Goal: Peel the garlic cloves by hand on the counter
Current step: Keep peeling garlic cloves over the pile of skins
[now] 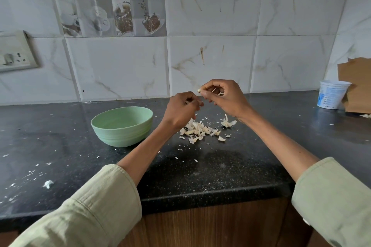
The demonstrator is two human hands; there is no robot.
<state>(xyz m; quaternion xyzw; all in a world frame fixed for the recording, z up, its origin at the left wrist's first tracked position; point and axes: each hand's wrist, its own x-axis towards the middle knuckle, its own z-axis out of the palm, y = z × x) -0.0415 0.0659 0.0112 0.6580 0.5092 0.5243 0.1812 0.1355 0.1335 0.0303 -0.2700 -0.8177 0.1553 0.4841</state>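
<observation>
Directly below both hands, a pile of papery white garlic skins (202,129) litters the black speckled stone counter (210,174). A pale green plastic bowl (122,126) blocks the left side; nearer the body lies open counter.

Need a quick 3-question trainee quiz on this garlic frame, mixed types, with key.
1. True or false: the green bowl sits left of the garlic skin pile.
2. Which hand pinches the garlic clove? A) left hand B) right hand
3. Fill in: the white tub stands by the torn ____.

Key: 1 true; 2 B; 3 cardboard.
</observation>
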